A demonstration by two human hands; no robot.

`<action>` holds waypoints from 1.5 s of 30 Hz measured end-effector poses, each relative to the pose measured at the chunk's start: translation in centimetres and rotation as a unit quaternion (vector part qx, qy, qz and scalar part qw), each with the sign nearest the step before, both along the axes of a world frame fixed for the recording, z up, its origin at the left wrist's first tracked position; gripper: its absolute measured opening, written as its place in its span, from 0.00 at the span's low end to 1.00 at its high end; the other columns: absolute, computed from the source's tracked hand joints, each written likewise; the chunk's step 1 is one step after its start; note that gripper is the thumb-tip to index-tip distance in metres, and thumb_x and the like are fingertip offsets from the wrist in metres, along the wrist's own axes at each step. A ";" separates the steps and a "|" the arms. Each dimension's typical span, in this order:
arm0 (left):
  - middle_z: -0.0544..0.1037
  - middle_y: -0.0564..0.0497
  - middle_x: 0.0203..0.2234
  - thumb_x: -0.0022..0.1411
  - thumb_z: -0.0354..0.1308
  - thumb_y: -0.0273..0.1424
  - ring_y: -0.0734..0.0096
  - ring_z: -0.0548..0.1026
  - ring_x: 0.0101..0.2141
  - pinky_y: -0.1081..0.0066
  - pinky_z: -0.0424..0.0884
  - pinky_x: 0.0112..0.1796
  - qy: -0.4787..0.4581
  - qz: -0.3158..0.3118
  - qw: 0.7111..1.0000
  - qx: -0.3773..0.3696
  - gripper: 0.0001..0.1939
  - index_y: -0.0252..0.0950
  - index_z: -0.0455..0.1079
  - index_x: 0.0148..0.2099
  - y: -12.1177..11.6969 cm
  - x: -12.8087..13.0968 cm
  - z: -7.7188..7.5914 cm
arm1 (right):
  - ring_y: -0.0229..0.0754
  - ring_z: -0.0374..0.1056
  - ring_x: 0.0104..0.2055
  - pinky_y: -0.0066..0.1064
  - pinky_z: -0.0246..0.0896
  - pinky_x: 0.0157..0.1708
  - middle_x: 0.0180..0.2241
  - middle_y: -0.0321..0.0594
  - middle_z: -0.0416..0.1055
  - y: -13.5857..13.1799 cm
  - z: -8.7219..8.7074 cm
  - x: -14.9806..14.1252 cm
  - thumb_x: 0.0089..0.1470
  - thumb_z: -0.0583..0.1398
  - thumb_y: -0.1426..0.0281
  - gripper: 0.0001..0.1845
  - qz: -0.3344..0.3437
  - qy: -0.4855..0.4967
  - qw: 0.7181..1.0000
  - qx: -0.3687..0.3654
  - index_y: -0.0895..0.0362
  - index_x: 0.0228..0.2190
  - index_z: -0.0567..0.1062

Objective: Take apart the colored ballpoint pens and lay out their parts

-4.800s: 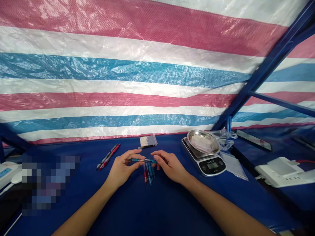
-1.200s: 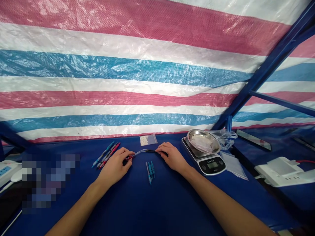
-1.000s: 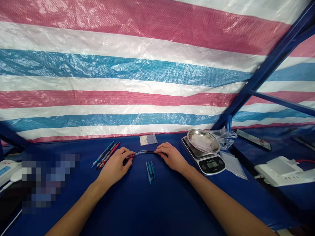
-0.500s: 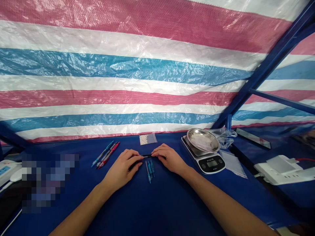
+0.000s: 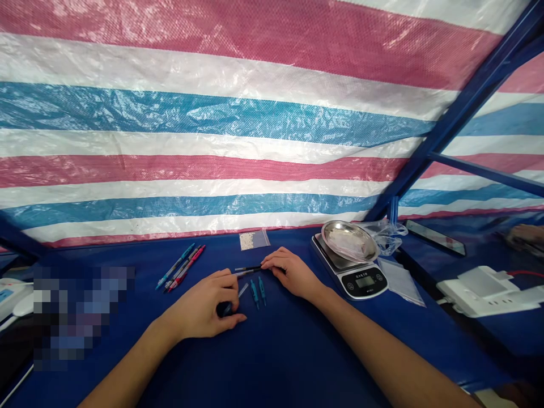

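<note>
A red, white and blue striped tarp (image 5: 212, 113) on a blue metal frame (image 5: 467, 102) forms the backdrop to a table (image 5: 272, 362) covered in dark blue cloth. At far left, a white power strip (image 5: 6, 297) sits beside a pixelated patch (image 5: 83, 317) that hides whatever lies there. A few pens (image 5: 181, 268) in blue, black and red lie close together on the cloth, and a small clear packet of white granules (image 5: 254, 239) rests near the table's back edge.

At center, the person's left hand (image 5: 198, 309) is curled low on the table, its fingers (image 5: 225, 320) clenched around a slim pen barrel (image 5: 242, 291) whose clear end pokes out at an angle. The right hand (image 5: 291, 279) pinches the end of a thin black pen part (image 5: 249, 268) held level above two blue pen parts (image 5: 258, 293) lying on the cloth between the hands.

To the right stand a digital kitchen scale (image 5: 365, 281) bearing a steel dish (image 5: 349, 241), a crumpled plastic bag (image 5: 386, 235), a flat clear bag (image 5: 402, 289), and a white power box (image 5: 480, 289).
</note>
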State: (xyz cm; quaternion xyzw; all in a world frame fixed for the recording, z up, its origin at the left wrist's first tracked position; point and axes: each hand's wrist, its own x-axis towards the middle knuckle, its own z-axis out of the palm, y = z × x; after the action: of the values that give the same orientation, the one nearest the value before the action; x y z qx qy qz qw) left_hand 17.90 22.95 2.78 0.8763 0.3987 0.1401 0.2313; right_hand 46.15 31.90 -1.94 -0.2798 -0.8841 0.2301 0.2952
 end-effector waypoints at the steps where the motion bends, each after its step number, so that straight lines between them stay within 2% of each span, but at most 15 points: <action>1: 0.77 0.50 0.36 0.67 0.67 0.42 0.64 0.76 0.38 0.65 0.71 0.42 0.000 0.008 1.000 -0.023 0.14 0.41 0.75 0.32 0.2 -0.8 0.2 | 0.46 0.74 0.51 0.43 0.69 0.55 0.48 0.41 0.82 0.0 0.0 0.0 0.64 0.59 0.83 0.18 0.000 -0.001 1.000 -0.001 0.52 0.46 0.83; 4: 0.76 0.52 0.31 0.66 0.66 0.45 0.67 0.75 0.31 0.68 0.67 0.32 0.010 0.045 0.996 -0.080 0.19 0.40 0.72 0.28 0.8 -3.2 0.4 | 0.46 0.74 0.51 0.42 0.69 0.55 0.48 0.40 0.82 0.0 0.0 0.1 0.64 0.59 0.83 0.18 0.002 -0.001 1.000 -0.004 0.53 0.46 0.83; 7: 0.75 0.54 0.27 0.65 0.67 0.45 0.69 0.74 0.28 0.70 0.63 0.29 0.029 0.083 0.989 -0.117 0.19 0.40 0.71 0.28 1.2 -5.3 0.5 | 0.46 0.74 0.51 0.43 0.69 0.56 0.48 0.40 0.82 0.0 0.0 0.1 0.64 0.59 0.83 0.18 0.004 0.001 1.000 -0.004 0.52 0.45 0.83; 9: 0.76 0.54 0.29 0.64 0.66 0.43 0.69 0.73 0.29 0.71 0.63 0.29 0.036 0.101 0.987 -0.118 0.16 0.40 0.71 0.29 1.5 -6.2 0.5 | 0.46 0.74 0.51 0.43 0.70 0.56 0.48 0.41 0.82 0.1 0.0 0.1 0.63 0.59 0.84 0.19 0.001 0.001 1.000 -0.006 0.52 0.45 0.83; 13: 0.75 0.54 0.30 0.66 0.59 0.37 0.68 0.72 0.30 0.70 0.64 0.31 0.055 0.121 0.989 -0.069 0.10 0.40 0.71 0.32 1.9 -6.9 0.5 | 0.46 0.74 0.51 0.44 0.69 0.56 0.48 0.41 0.82 0.1 0.0 0.1 0.63 0.59 0.84 0.19 0.001 0.000 1.000 -0.008 0.52 0.46 0.83; 16: 0.78 0.52 0.33 0.64 0.58 0.33 0.65 0.75 0.32 0.69 0.68 0.34 0.051 0.149 0.987 -0.031 0.05 0.41 0.75 0.39 2.3 -6.8 -0.1 | 0.46 0.74 0.52 0.44 0.69 0.56 0.48 0.40 0.82 0.1 0.0 0.1 0.63 0.60 0.84 0.19 0.002 0.001 1.000 -0.004 0.52 0.46 0.83; 20: 0.82 0.49 0.44 0.68 0.57 0.36 0.60 0.79 0.42 0.64 0.75 0.44 0.016 0.139 0.990 0.013 0.12 0.44 0.78 0.50 2.9 -6.7 -1.1 | 0.46 0.75 0.51 0.44 0.70 0.56 0.48 0.41 0.82 0.2 -0.1 0.1 0.63 0.60 0.84 0.19 0.002 -0.002 1.000 -0.002 0.52 0.46 0.83; 25: 0.80 0.47 0.51 0.75 0.52 0.37 0.59 0.78 0.51 0.59 0.74 0.55 0.008 0.108 0.993 0.054 0.17 0.47 0.80 0.57 3.2 -6.0 -1.8 | 0.46 0.75 0.51 0.44 0.70 0.56 0.48 0.41 0.82 0.1 -0.1 0.1 0.64 0.59 0.83 0.19 0.003 -0.003 1.000 -0.003 0.52 0.46 0.83; 30: 0.79 0.46 0.51 0.76 0.50 0.35 0.61 0.78 0.50 0.62 0.75 0.53 -0.004 0.090 0.994 0.055 0.18 0.47 0.80 0.58 3.2 -5.3 -2.3 | 0.46 0.74 0.51 0.43 0.71 0.55 0.48 0.41 0.82 0.1 0.0 0.2 0.64 0.59 0.82 0.19 0.001 -0.005 1.000 -0.003 0.52 0.47 0.84; 42: 0.79 0.46 0.50 0.78 0.49 0.37 0.59 0.79 0.48 0.61 0.77 0.51 -0.042 0.155 0.986 0.053 0.20 0.44 0.81 0.57 2.9 -3.4 -2.5 | 0.46 0.75 0.51 0.43 0.71 0.55 0.49 0.40 0.82 0.0 0.1 0.1 0.64 0.59 0.82 0.20 0.001 -0.006 1.000 -0.008 0.51 0.47 0.84; 45: 0.78 0.45 0.53 0.78 0.48 0.37 0.59 0.78 0.51 0.61 0.76 0.53 -0.044 0.147 0.987 0.045 0.20 0.44 0.79 0.60 2.6 -2.4 -2.6 | 0.47 0.75 0.50 0.43 0.71 0.54 0.49 0.39 0.83 -0.1 0.2 -0.1 0.65 0.59 0.82 0.20 0.006 -0.008 1.000 -0.007 0.51 0.47 0.84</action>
State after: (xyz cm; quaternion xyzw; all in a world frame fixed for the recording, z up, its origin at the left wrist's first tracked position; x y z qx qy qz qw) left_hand 15.48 25.52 0.18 0.8104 0.5062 0.2288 0.1860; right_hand 46.09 31.80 -1.70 -0.2788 -0.8863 0.2359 0.2847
